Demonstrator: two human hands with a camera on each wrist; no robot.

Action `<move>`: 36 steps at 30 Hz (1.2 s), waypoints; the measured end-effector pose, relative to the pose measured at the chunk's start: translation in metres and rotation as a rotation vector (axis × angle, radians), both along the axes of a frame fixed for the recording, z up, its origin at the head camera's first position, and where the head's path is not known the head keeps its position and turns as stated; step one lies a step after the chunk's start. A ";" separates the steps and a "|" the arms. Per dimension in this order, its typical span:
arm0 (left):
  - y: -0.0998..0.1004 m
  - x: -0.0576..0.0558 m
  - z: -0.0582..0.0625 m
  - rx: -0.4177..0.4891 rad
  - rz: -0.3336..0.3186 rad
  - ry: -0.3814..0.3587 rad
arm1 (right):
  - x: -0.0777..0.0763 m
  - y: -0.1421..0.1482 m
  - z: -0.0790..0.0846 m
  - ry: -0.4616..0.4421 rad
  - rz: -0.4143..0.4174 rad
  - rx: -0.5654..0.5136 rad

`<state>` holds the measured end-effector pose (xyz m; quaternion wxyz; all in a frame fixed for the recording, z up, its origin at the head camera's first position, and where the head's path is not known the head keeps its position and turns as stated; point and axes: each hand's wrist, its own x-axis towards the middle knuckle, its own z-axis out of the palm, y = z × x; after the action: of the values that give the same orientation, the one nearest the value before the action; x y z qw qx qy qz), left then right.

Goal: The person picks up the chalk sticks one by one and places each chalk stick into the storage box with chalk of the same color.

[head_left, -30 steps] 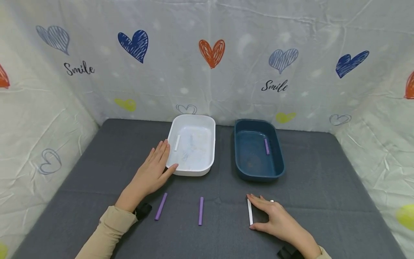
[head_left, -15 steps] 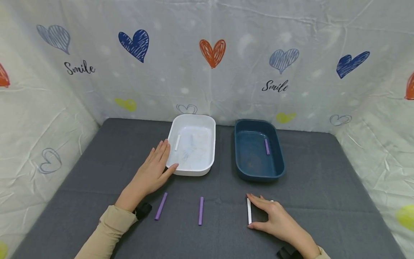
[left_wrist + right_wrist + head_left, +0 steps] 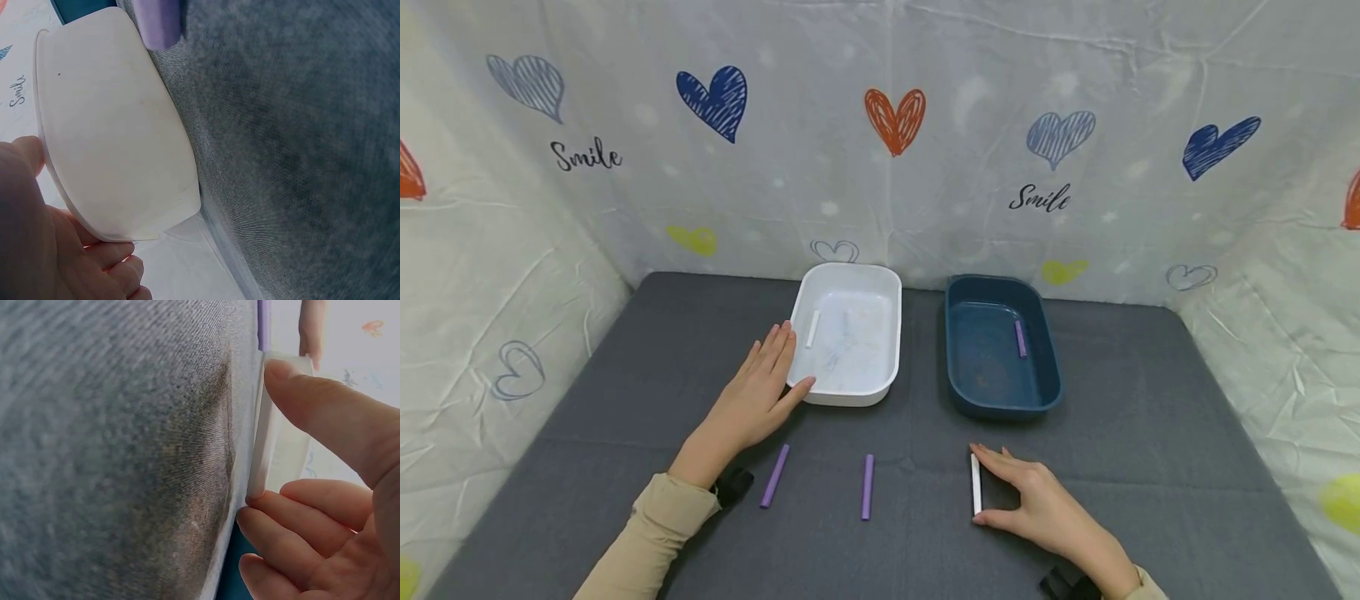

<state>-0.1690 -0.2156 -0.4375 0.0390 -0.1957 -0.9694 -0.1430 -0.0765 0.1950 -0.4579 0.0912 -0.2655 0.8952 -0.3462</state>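
Observation:
My right hand pinches a white chalk stick end to end, the thumb at its near end and a fingertip at its far end. In the right wrist view the chalk stick spans thumb and fingers close over the grey cloth. My left hand rests on the left side and near corner of a white basin, fingers straight. In the left wrist view its thumb and fingers touch the rim of the white basin. Another white chalk stick lies in this basin.
Two purple chalk sticks, a left one and a middle one, lie on the grey cloth. The dark blue basin at the back right holds a purple chalk stick. A printed curtain hangs behind.
My right hand has shifted slightly left and away from me with the white chalk stick. The left hand stays on the white basin.

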 end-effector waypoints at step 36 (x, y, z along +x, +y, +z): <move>0.001 -0.001 -0.001 0.003 -0.002 -0.002 | -0.015 -0.025 0.026 0.098 0.052 -0.031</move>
<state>-0.1703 -0.2148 -0.4383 0.0383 -0.1963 -0.9691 -0.1444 -0.0919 0.1697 -0.4319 0.0519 -0.3066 0.8860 -0.3440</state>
